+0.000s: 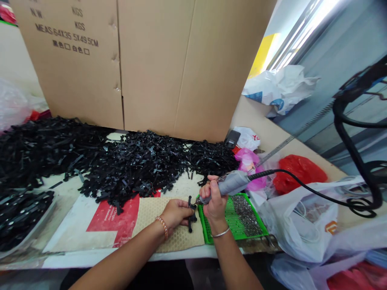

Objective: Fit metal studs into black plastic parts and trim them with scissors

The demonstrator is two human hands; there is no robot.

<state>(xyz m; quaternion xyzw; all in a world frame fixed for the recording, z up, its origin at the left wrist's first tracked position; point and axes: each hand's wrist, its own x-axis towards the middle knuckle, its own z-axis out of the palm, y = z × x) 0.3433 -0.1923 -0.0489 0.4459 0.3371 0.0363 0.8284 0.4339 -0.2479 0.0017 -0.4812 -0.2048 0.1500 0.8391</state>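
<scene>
My left hand [175, 213] pinches a small black jointed part [190, 219] above a tan honeycomb-patterned mat [169, 241]. In my right hand [216, 201] is a grey electric screwdriver [232, 184], its tip pointing left against or very close to the black part. Whether a screw sits on the tip is too small to tell. Just right of the mat, partly behind my right wrist, lies a green basket [262, 231] with many small metal screws [246, 213]. Large piles of similar black parts [145, 161] spread beyond my hands.
A tall cardboard box [157, 72] stands behind the piles. A white tray [39, 225] of black parts is at the left. The screwdriver's black cable [290, 173] and a coiled spring [299, 129] run right, above plastic bags [305, 217]. A dark phone-like object [232, 138] lies near the box.
</scene>
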